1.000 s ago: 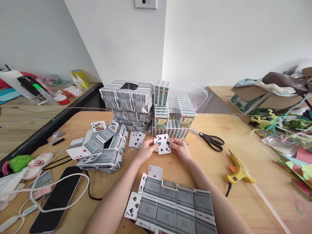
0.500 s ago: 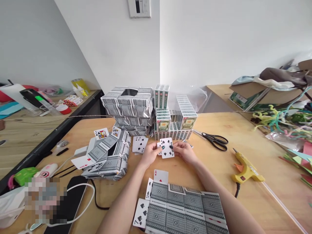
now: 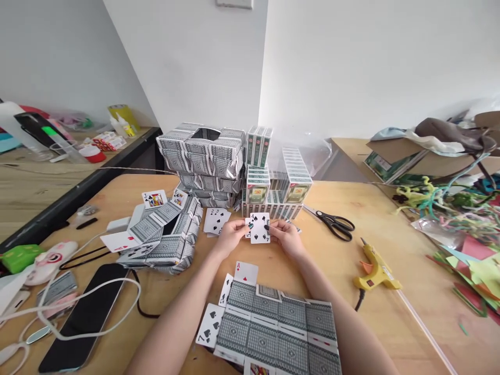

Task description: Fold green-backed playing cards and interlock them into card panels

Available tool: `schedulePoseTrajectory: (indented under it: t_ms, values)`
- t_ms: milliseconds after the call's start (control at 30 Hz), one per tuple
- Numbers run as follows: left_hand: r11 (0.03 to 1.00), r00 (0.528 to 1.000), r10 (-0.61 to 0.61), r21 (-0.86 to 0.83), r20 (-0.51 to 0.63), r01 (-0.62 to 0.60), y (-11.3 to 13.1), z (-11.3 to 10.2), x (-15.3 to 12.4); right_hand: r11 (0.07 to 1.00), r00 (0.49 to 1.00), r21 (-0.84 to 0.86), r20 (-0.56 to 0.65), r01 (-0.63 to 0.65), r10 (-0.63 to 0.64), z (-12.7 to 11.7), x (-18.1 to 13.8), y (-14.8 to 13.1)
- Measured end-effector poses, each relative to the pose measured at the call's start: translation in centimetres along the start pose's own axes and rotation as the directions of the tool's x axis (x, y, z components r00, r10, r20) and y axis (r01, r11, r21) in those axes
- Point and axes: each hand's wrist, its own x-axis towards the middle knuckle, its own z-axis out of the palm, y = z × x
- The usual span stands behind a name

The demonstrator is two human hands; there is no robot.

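Note:
Between both hands, a four of spades playing card point(image 3: 260, 229) is held face up over a second card, a five, whose left edge shows. My left hand point(image 3: 232, 237) pinches the cards at their left side, thumb on top. Closed on the right edge is my right hand point(image 3: 288, 238), its thumb also on the face. A card-covered panel point(image 3: 269, 330) lies between my forearms, with an ace of diamonds point(image 3: 246, 272) and a seven of spades point(image 3: 210, 325) sticking out. Left of my left hand are loose face-up cards point(image 3: 214, 220).
Behind the hands stand a card-covered box point(image 3: 201, 156) and stacked card packs point(image 3: 297, 192). Black scissors point(image 3: 336, 224) and a yellow glue gun point(image 3: 375, 268) lie right. A card-covered piece with loose cards point(image 3: 175, 239), a phone point(image 3: 88, 317) and white cables are left.
The camera view has shifted, so the scene sits higher and farther left. Both hands still hold the cards, and the five peeks out at the left, turned sideways.

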Motion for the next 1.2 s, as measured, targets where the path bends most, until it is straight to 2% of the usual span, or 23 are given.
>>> schedulePoseTrajectory:
  t_ms: [100,433,767,933,1033,1200]
  values:
    - [1.000,1.000,0.005,0.011,0.006,-0.005,-0.01,-0.13,-0.02,1.000,1.000,-0.004,-0.003,0.007,-0.007,-0.01,0.01,0.07]
    - [0.989,0.994,-0.038,-0.137,0.105,0.052,0.61,-0.27,-0.31,1.000,1.000,0.018,-0.003,0.008,-0.008,0.08,-0.08,-0.02]
    - [0.981,0.994,0.106,0.168,-0.030,-0.100,-0.31,0.10,-0.18,0.996,1.000,-0.088,-0.013,0.016,-0.017,0.72,-0.53,-0.64]
    - [0.952,0.981,0.161,0.278,-0.107,-0.126,-0.33,0.40,-0.37,0.993,1.000,-0.122,-0.009,0.003,-0.005,0.73,-0.40,-0.56]
    - [0.956,0.983,0.156,0.264,-0.098,-0.126,-0.18,0.23,-0.33,0.993,0.999,-0.116,-0.033,0.005,-0.009,0.63,-0.28,-0.40]
    - [0.977,0.997,0.083,0.198,0.010,-0.083,0.23,-0.44,-0.19,0.991,0.999,-0.132,-0.050,-0.004,-0.003,0.51,-0.22,-0.27]
